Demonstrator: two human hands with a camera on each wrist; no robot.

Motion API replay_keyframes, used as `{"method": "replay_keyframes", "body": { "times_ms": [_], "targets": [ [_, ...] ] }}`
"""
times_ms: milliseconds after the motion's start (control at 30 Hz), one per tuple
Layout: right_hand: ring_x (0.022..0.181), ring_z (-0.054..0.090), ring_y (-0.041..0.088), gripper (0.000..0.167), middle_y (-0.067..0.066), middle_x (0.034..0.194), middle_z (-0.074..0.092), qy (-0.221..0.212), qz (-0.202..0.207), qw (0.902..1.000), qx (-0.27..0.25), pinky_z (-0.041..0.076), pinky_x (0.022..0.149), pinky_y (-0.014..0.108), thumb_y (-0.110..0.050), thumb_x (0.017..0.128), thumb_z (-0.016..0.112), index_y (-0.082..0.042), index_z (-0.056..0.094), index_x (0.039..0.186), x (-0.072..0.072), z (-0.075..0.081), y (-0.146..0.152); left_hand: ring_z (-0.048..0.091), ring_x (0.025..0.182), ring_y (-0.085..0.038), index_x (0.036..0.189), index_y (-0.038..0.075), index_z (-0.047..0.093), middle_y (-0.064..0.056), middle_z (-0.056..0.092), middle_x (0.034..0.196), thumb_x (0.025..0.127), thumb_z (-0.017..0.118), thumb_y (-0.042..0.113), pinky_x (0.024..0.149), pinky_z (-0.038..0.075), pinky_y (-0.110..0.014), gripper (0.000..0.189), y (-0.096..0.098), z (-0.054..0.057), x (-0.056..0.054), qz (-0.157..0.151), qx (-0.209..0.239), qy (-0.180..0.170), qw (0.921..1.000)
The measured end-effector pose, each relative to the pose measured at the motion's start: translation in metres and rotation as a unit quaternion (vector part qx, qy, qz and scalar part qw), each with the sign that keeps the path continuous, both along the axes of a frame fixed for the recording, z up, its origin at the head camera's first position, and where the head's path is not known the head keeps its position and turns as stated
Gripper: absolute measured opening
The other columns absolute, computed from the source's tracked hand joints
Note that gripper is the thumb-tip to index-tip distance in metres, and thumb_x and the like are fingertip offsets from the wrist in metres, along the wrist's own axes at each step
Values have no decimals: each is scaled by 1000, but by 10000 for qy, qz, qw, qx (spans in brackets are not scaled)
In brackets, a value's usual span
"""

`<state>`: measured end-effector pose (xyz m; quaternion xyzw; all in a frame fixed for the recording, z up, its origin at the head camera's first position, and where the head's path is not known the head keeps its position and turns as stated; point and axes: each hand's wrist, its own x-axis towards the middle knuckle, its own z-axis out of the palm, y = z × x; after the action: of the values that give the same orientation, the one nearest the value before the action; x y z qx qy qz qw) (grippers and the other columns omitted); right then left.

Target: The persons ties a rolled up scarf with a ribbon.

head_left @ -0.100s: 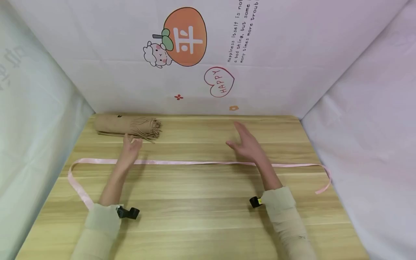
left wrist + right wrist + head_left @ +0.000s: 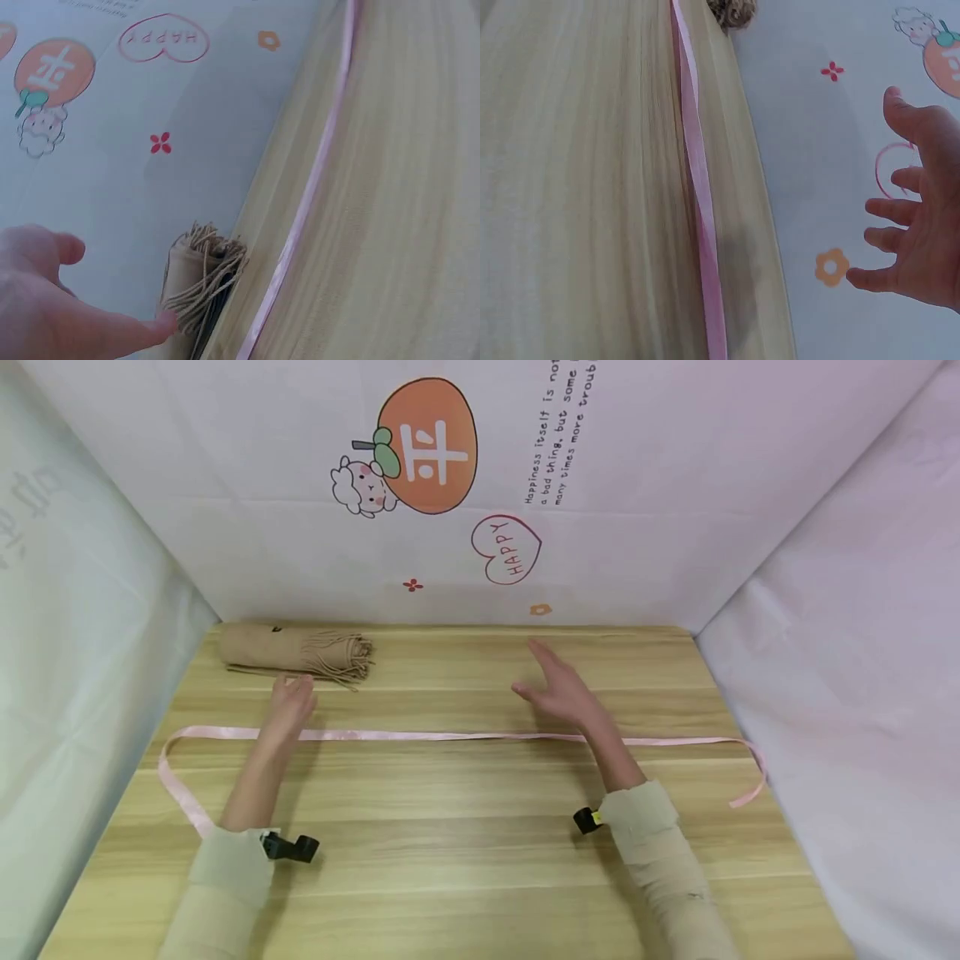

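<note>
At the back left of the table lies a rolled brown scarf (image 2: 277, 647) with a fringed end. My left hand (image 2: 294, 703) hovers just in front of it in the head view, holding nothing. In the left wrist view the thumb (image 2: 135, 331) overlaps the scarf's fringe (image 2: 206, 285). A long pink ribbon (image 2: 420, 736) runs across the table from side to side, passing beneath both forearms. My right hand (image 2: 562, 693) is beyond the ribbon on the right, empty, its thumb and fingers spread apart, as the right wrist view also shows.
The wooden table (image 2: 450, 827) meets a white printed cloth wall (image 2: 637, 510) at the back, with cloth on both sides. The ribbon curls at its right end (image 2: 750, 793) and bends toward me at the left. A small black camera (image 2: 292, 847) sits on each wrist.
My left hand has shifted slightly left and toward the scarf, its fingers turning. The right hand has moved slightly left. Scarf and ribbon stay where they were.
</note>
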<state>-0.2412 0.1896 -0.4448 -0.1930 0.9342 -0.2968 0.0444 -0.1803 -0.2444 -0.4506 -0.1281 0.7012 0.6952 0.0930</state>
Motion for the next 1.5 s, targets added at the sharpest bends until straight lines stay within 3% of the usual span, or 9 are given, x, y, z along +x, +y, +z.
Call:
{"method": "replay_keyframes", "body": {
  "times_ms": [133,333,467,533,733,1033,1267,1367,1500],
  "targets": [
    [149,30,36,82,14,163,28,-4,592,9982,81,25,123,52,-44,97,61,-11,20,159,-17,-1,-32,-5,156,-21,150,10,-34,-3,-16,167,109,29,28,127,8,-32,77,-18,6,-4,779,1305,-380,9876],
    [147,36,32,79,13,159,38,-56,1235,9921,210,29,122,49,-47,97,59,-11,25,158,-47,0,-87,-9,155,-12,155,21,-21,3,-27,163,109,31,27,125,6,-23,70,-39,10,-17,1975,2970,-370,9335],
    [144,41,32,78,14,155,44,-118,1457,9890,226,33,119,51,-50,97,57,-12,26,158,-67,-3,-118,-5,155,-9,155,30,-20,7,-26,163,108,37,27,124,9,-19,74,-52,6,-26,2524,3507,-454,9007],
    [143,43,32,77,13,155,44,-157,1541,9877,222,34,118,51,-49,98,55,-12,26,158,-75,-8,-131,-3,155,-9,155,31,-21,8,-24,163,107,39,26,124,10,-19,77,-58,5,-30,2728,3642,-460,8893],
    [141,44,33,74,13,155,44,-383,1510,9878,78,35,118,52,-46,99,56,-12,27,158,-92,-14,-165,2,155,-10,155,32,-21,5,-18,165,106,42,24,124,13,-19,80,-66,-2,-40,2982,3753,-568,8758],
    [143,42,32,75,16,157,39,-629,1806,9815,90,34,119,48,-46,100,53,-6,26,157,-110,-25,-219,9,154,-12,157,28,-17,-1,-7,167,106,44,20,123,18,-19,79,-78,-11,-58,3274,3693,-584,8678],
    [144,41,31,75,14,157,41,-598,1504,9854,536,32,121,43,-51,102,47,-5,25,157,-109,-33,-262,24,149,-13,158,30,-10,-3,11,164,103,48,11,121,25,-20,82,-85,-24,-64,3782,3851,-617,8396],
    [144,41,29,74,11,158,40,-535,1288,9878,695,33,120,41,-54,102,45,-8,25,158,-111,-31,-281,28,145,-12,159,26,0,-2,16,162,103,51,13,120,28,-20,77,-88,-24,-67,3824,3765,-709,8408],
    [139,48,27,70,9,153,48,-343,1178,9889,840,40,116,38,-51,99,54,-11,37,154,-112,-31,-301,34,133,-7,158,29,9,3,23,156,102,53,16,118,30,-20,72,-93,-18,-73,3824,3722,-830,8416]
  ]
}}
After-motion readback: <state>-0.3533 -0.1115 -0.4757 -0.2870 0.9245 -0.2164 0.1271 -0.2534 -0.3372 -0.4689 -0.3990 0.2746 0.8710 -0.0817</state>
